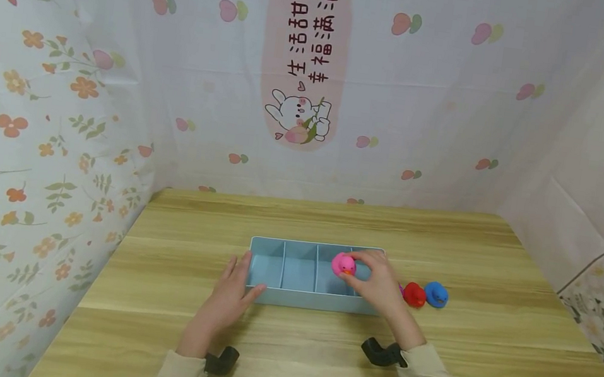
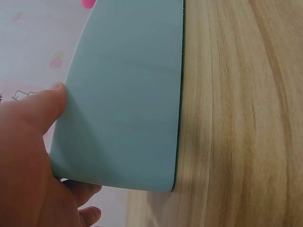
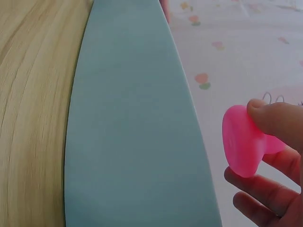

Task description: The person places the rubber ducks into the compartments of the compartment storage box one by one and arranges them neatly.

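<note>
A light blue divided storage box lies lengthwise on the table. My left hand holds its near left corner, the thumb over the front rim and the other fingers along the end wall. In the left wrist view the thumb bends onto the rim beside the box's plain front wall. Over the right half of the box, my right hand pinches a pink rubber duck between thumb and fingers. The right wrist view shows the pink duck above rim level, its orange beak hidden there.
Right of the box sit a red rubber duck and a blue one, side by side. A purple piece peeks out behind my right wrist. Upright dividers split the box into several compartments. Patterned cloth surrounds the wooden table.
</note>
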A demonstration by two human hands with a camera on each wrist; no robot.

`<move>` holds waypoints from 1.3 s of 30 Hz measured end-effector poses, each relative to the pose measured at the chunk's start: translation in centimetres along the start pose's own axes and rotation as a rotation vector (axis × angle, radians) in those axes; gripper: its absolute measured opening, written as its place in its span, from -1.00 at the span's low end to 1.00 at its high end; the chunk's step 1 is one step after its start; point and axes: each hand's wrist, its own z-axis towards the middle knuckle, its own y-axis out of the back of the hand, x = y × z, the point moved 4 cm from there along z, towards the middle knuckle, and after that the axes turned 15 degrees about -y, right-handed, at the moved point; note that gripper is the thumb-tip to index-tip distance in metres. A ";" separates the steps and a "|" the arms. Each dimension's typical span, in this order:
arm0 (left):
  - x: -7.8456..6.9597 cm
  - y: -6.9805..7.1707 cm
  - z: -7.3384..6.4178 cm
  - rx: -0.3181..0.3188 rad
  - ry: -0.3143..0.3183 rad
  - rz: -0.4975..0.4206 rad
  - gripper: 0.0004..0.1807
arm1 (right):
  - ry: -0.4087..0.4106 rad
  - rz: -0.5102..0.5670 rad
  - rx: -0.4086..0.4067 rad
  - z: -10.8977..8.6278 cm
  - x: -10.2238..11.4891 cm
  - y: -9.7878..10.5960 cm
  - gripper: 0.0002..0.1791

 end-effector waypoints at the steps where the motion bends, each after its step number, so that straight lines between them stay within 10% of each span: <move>1: 0.0 0.0 0.0 -0.001 -0.001 -0.004 -0.15 | -0.001 0.004 0.005 0.0 0.1 -0.2 -0.58; 39: -0.1 0.2 -0.2 -0.016 -0.007 -0.036 -0.17 | 0.072 0.008 0.117 1.7 5.6 -5.1 -0.59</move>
